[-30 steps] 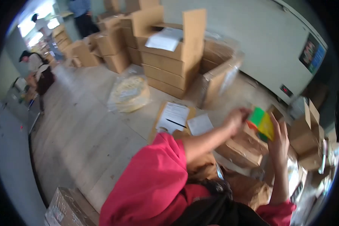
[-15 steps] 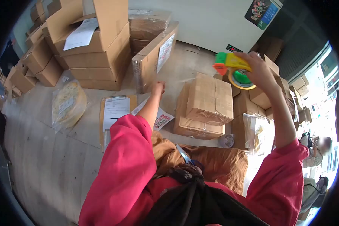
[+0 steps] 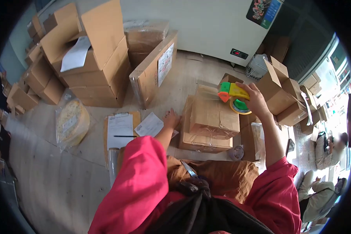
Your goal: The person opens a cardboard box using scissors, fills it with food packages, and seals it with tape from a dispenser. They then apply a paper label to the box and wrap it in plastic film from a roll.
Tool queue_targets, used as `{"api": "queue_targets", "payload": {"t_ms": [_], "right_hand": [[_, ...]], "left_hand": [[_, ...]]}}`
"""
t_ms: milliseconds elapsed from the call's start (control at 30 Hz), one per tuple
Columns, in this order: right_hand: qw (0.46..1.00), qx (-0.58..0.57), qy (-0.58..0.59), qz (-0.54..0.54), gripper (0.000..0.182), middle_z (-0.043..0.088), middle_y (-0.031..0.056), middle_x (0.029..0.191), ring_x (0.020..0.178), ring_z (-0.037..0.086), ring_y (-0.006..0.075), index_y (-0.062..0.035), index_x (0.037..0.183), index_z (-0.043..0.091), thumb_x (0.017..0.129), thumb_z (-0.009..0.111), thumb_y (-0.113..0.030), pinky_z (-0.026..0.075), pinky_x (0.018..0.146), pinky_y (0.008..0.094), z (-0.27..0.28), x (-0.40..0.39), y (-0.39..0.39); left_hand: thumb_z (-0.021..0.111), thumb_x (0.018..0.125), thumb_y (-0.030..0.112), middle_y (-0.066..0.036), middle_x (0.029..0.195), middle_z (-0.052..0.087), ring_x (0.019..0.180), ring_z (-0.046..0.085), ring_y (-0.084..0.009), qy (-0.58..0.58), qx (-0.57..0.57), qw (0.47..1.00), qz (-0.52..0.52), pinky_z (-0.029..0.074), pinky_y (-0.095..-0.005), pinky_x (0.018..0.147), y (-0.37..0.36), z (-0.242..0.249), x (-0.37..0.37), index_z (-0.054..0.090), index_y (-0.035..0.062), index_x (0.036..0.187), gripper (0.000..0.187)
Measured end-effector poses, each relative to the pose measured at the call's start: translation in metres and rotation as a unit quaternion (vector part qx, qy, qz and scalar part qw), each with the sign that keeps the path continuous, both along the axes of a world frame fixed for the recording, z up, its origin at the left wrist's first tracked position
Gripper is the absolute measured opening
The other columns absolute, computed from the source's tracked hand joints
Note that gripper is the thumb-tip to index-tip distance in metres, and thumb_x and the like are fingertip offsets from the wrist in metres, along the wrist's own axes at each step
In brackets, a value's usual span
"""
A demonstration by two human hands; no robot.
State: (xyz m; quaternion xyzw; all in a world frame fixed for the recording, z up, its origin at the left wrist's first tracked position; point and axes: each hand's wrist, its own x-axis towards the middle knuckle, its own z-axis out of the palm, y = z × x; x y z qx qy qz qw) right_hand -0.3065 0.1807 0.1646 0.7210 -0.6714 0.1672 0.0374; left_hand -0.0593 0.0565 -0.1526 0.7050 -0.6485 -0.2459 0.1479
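Note:
My right hand grips a yellow, green and orange tape dispenser with a roll of tape on it, above the right side of the stacked cartons. The upper carton is closed and rests on a lower carton. My left hand is low over the floor beside the cartons' left side, its fingers apart and nothing visible in them. A paper sheet lies just left of that hand. Scissors rest on my lap.
Further left are a clipboard with papers and a pen, and a wrapped round bundle. An open carton stack and a flat upright box stand ahead. A tape roll sits by my knee. People sit at right.
The dispenser has come down and slightly left with my right hand. My left hand has moved down from beside the upright box, its closed fingers now apart. The view has shifted.

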Motion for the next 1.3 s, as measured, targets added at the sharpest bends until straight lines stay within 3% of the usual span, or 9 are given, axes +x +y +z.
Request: {"api": "queue_targets", "payload": {"t_ms": [133,200,433,800,933,1033,1133,1200,1300], "right_hand": [[1.000,-0.016,0.000,0.012,0.059,0.052,0.0115,0.100,0.097,0.055,0.0318,-0.0256,0.123,0.051,0.070,0.065,-0.006,0.047,0.082,0.0384,-0.007,-0.006,0.000],[0.999,-0.028,0.032,0.013,0.055,0.052,0.0114,0.103,0.098,0.055,0.0304,-0.0290,0.123,0.051,0.073,0.063,-0.009,0.049,0.081,0.0376,-0.012,-0.010,-0.001],[0.989,0.026,0.145,0.011,0.056,0.053,0.0081,0.103,0.099,0.056,0.0261,-0.0325,0.126,0.048,0.076,0.056,-0.009,0.051,0.074,0.0364,-0.003,-0.012,-0.004],[0.986,0.041,0.127,-0.101,0.067,0.053,0.0045,0.100,0.098,0.050,0.0273,-0.0352,0.132,0.040,0.073,0.063,-0.014,0.048,0.081,0.0375,-0.032,-0.144,0.090],[0.971,-0.105,0.197,-0.091,0.061,0.052,0.0055,0.096,0.095,0.048,0.0266,-0.0362,0.132,0.041,0.077,0.058,-0.017,0.044,0.081,0.0394,-0.096,-0.140,0.093],[0.978,-0.074,0.183,-0.072,0.058,0.051,0.0062,0.096,0.094,0.048,0.0262,-0.0355,0.132,0.043,0.079,0.054,-0.015,0.042,0.081,0.0377,-0.102,-0.119,0.080],[0.967,-0.082,0.233,-0.069,0.056,0.051,0.0065,0.095,0.095,0.048,0.0252,-0.0342,0.130,0.045,0.079,0.052,-0.012,0.041,0.081,0.0359,-0.107,-0.101,0.068],[0.966,-0.053,0.243,-0.076,0.056,0.051,0.0066,0.094,0.097,0.047,0.0244,-0.0332,0.130,0.045,0.080,0.051,-0.012,0.041,0.080,0.0352,-0.103,-0.090,0.066],[0.971,-0.029,0.227,-0.075,0.057,0.052,0.0073,0.094,0.096,0.047,0.0256,-0.0310,0.132,0.043,0.079,0.051,-0.009,0.042,0.080,0.0360,-0.109,-0.086,0.065]], "left_hand": [[0.056,0.083,0.043,-0.022,0.128,0.044,0.121,0.039,-0.0366,0.392,-0.279,0.865,-0.144,0.029,-0.0421,0.102,-0.006,0.118,0.009,0.033,0.0026,0.135,0.069],[0.058,0.081,0.048,-0.023,0.132,0.040,0.125,0.035,-0.0374,0.319,-0.320,0.830,-0.327,0.027,-0.0429,0.104,0.020,0.209,-0.010,0.031,0.0032,0.136,0.075],[0.054,0.077,0.062,-0.023,0.140,0.030,0.132,0.025,-0.0368,-0.058,-0.310,0.834,-0.452,0.024,-0.0416,0.108,0.040,0.201,-0.048,0.030,-0.0039,0.135,0.091],[0.044,0.076,0.071,-0.015,0.146,0.022,0.136,0.018,-0.0278,-0.087,-0.255,0.867,-0.419,0.018,-0.0404,0.110,0.043,0.205,-0.049,0.020,0.0005,0.140,0.098],[0.045,0.076,0.071,-0.014,0.148,0.018,0.137,0.015,-0.0274,-0.068,-0.220,0.880,-0.415,0.016,-0.0425,0.110,0.044,0.208,-0.048,0.019,0.0023,0.141,0.099],[0.047,0.083,0.060,-0.016,0.145,0.025,0.135,0.022,-0.0275,-0.023,-0.283,0.865,-0.413,0.019,-0.0399,0.109,0.057,0.210,-0.039,0.023,0.0014,0.140,0.085],[0.048,0.091,0.028,-0.015,0.129,0.043,0.120,0.040,-0.0218,0.502,-0.300,0.808,-0.069,0.027,-0.0363,0.103,0.121,0.197,-0.011,0.042,-0.0008,0.125,0.045],[0.049,0.091,0.025,-0.006,0.094,0.054,0.090,0.051,-0.0159,0.554,-0.144,0.812,0.113,0.040,-0.0295,0.080,0.187,0.119,0.008,0.050,0.0033,0.100,0.024],[0.050,0.090,0.033,-0.006,0.086,0.061,0.080,0.059,-0.0133,0.544,0.300,0.781,-0.064,0.046,-0.0264,0.069,0.253,0.086,-0.008,0.055,0.0057,0.094,0.029]]}}
